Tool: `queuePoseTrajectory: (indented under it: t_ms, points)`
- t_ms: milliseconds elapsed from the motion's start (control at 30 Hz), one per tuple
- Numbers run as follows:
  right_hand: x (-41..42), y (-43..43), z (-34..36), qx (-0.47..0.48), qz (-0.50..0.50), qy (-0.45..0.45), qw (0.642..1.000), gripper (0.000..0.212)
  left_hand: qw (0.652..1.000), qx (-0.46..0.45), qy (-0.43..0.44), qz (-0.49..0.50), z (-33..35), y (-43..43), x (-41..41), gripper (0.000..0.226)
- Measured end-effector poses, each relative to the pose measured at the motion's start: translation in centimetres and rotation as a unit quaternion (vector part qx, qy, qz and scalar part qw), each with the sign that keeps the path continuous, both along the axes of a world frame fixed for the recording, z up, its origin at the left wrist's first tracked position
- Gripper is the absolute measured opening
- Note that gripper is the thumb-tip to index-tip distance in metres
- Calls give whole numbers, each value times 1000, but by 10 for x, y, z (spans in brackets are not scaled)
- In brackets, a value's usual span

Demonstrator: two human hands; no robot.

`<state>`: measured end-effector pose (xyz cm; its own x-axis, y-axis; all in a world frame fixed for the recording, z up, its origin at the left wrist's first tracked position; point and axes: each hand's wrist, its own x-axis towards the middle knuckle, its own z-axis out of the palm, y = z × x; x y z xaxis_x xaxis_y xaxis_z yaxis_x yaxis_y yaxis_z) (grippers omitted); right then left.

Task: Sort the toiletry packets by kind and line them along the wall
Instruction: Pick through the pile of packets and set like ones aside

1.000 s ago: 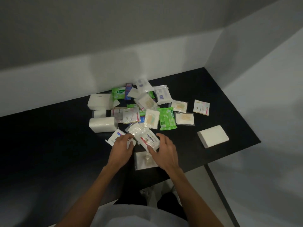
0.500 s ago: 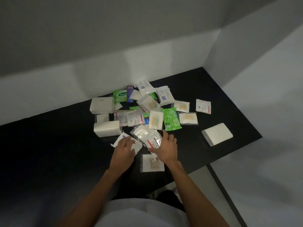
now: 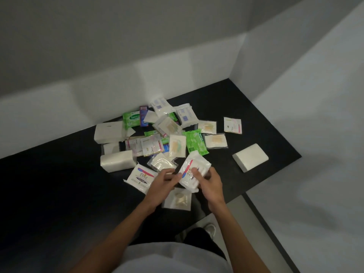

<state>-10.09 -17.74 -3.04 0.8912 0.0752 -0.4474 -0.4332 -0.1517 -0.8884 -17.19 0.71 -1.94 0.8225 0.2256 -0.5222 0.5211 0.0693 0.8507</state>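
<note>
Head view: I see both hands over the near side of a heap of packets on the black table (image 3: 59, 194). The right hand (image 3: 212, 187) grips a white Dove packet (image 3: 194, 171), with the thumb across its printed face and the fingers (image 3: 206, 172) curled round its right edge, so the packet is held tilted. The left hand (image 3: 163, 184) reaches in from the left with loosely bent fingers, and their tips meet the packet's lower left corner. I cannot tell whether they pinch it or only touch it. Just left of the left fingers a second Dove packet (image 3: 140, 177) lies flat with its label up. Just beyond those fingertips lies a clear sachet (image 3: 162, 162). Below both hands, on my side of the fingers, sits a sachet of pale sticks (image 3: 178, 199). Past the fingers the heap is mixed and overlapping. A green wipes pack (image 3: 197, 141) lies just behind the held packet, and a Sanicare pack (image 3: 131, 119) lies farther back, near the wall (image 3: 177, 75). One white tissue pack (image 3: 118, 160) lies left of the left fingers, beyond the second Dove packet. I see a second tissue pack (image 3: 108, 131) farther back on that side. A lone tissue pack (image 3: 250, 157) sits well apart, to the right of the right fingers.
</note>
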Motion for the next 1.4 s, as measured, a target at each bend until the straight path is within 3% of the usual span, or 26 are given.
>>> queuePoseTrajectory:
  t_ms: [100,167,367,500,700,800,933,1133,1300,1400]
  points:
    - [-5,-14,4,28,-43,-2,999,35,987,-159,2,17,0,-27,12,55]
    - [-6,-24,6,25,-67,-4,997,40,984,-176,-12,4,-1,-42,20,54]
    - [1,-53,-5,-26,-125,-35,991,63,996,-72,-28,-49,-16,-73,48,62]
    - [10,-72,-21,-83,-92,-78,989,52,990,89,-28,-106,-28,-91,71,58]
    - [26,-90,-40,-217,-62,-110,968,45,956,243,-28,-165,-41,-112,91,58]
    - [34,-96,-41,-240,-46,-114,963,42,945,266,-54,-184,-41,-120,95,55]
    - [44,-99,-44,-259,-21,-123,958,44,941,267,-80,-192,-42,-125,94,82]
    - [51,-108,-46,-323,60,-139,934,53,916,333,-82,-208,-50,-128,90,98]
    - [48,-105,-47,-395,101,-224,885,52,873,411,-142,-221,-52,-120,85,92]
    - [46,-99,-47,-386,152,-208,886,60,855,423,-165,-251,-52,-117,82,83]
